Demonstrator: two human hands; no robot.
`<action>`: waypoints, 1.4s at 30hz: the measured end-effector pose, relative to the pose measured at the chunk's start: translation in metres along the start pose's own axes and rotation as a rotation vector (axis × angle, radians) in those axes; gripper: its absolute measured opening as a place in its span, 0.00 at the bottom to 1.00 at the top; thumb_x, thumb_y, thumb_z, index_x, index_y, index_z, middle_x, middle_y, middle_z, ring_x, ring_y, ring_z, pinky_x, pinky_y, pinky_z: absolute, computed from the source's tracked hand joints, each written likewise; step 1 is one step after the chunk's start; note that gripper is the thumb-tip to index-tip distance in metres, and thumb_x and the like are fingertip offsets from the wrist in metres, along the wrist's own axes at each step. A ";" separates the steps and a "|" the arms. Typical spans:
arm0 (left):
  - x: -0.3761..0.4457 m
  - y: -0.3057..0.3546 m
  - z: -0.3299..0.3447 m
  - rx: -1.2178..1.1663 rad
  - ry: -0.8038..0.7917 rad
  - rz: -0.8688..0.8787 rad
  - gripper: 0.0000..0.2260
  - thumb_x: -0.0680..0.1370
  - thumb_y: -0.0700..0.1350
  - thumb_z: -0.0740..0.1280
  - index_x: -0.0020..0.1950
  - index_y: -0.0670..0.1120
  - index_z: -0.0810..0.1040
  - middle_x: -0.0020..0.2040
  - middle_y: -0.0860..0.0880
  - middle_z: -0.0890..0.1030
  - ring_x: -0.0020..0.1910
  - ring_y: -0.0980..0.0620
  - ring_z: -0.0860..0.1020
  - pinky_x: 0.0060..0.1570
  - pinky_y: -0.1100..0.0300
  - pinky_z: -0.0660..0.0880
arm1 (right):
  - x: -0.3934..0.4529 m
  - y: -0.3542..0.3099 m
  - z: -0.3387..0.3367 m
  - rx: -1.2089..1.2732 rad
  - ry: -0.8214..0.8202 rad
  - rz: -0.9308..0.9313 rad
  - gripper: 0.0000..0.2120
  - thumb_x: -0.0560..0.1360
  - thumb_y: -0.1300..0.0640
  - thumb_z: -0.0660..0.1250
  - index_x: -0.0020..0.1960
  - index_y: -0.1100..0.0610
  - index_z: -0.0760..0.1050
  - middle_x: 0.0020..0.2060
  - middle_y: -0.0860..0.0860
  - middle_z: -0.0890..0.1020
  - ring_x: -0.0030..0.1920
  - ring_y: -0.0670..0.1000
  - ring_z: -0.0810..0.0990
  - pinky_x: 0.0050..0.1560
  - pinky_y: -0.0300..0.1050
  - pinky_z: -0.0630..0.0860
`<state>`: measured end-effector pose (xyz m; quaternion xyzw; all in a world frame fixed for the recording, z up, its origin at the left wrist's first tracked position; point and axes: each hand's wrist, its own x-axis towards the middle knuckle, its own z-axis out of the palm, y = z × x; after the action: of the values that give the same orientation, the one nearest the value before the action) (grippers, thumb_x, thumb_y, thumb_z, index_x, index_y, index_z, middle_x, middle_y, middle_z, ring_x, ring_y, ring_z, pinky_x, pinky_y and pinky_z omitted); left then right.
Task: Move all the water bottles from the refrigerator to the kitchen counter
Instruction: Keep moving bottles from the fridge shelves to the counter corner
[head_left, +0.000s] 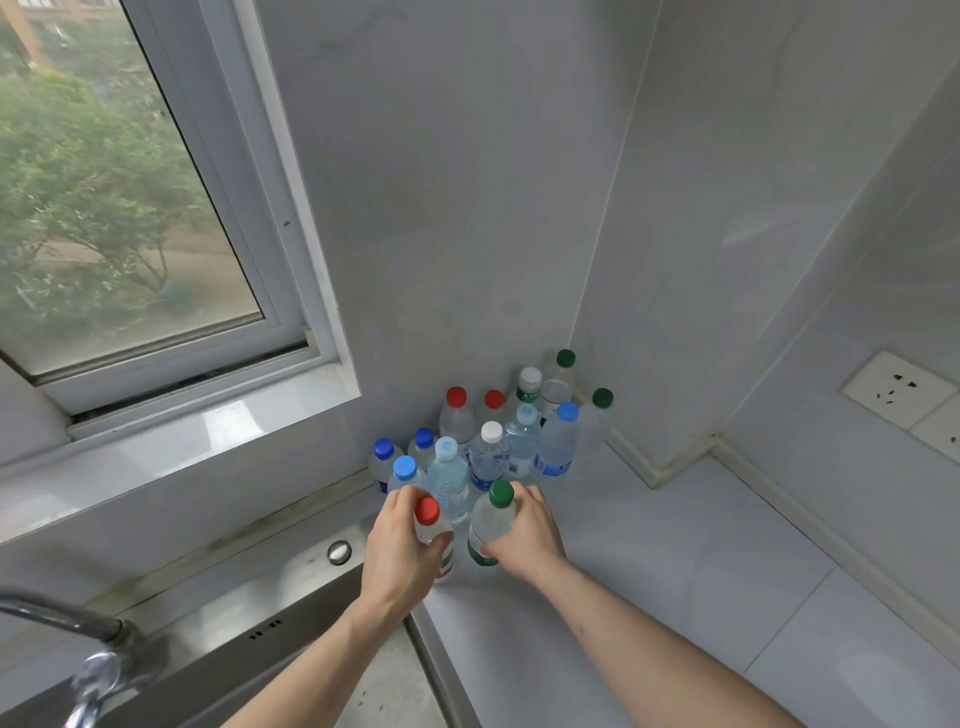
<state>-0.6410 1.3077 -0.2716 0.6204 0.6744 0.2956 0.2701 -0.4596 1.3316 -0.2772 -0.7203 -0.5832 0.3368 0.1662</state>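
Observation:
My left hand grips a clear bottle with a red cap, held upright at the counter's front left. My right hand grips a clear bottle with a green cap right beside it. Both bottle bases are at or just above the white kitchen counter; I cannot tell whether they touch it. Behind them, in the corner, stands a cluster of several water bottles with blue, red, white and green caps.
A steel sink with a faucet lies to the left of the counter. A window fills the upper left. A wall socket is on the right wall. The refrigerator is out of view.

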 end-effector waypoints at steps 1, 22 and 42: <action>0.000 0.000 0.000 -0.004 0.008 0.013 0.20 0.70 0.46 0.80 0.53 0.56 0.72 0.51 0.59 0.75 0.47 0.57 0.75 0.46 0.62 0.71 | 0.002 -0.002 0.003 -0.002 -0.001 0.001 0.30 0.65 0.57 0.83 0.63 0.50 0.74 0.60 0.48 0.73 0.63 0.52 0.76 0.62 0.42 0.73; -0.012 -0.018 -0.003 -0.091 0.011 0.061 0.18 0.80 0.41 0.70 0.63 0.62 0.72 0.59 0.63 0.73 0.58 0.55 0.77 0.56 0.52 0.81 | 0.004 -0.011 0.031 0.110 -0.044 0.029 0.37 0.70 0.56 0.80 0.75 0.47 0.70 0.70 0.46 0.77 0.72 0.52 0.74 0.72 0.50 0.73; -0.105 0.068 -0.012 -0.049 -0.194 0.402 0.16 0.81 0.43 0.68 0.63 0.61 0.75 0.65 0.66 0.70 0.66 0.61 0.71 0.63 0.61 0.69 | -0.197 0.067 -0.108 0.219 0.211 0.009 0.33 0.79 0.54 0.71 0.79 0.39 0.63 0.75 0.29 0.63 0.76 0.36 0.64 0.79 0.44 0.64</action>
<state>-0.5949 1.2058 -0.2142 0.7611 0.5007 0.2986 0.2844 -0.3562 1.1428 -0.1848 -0.7317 -0.5192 0.3214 0.3028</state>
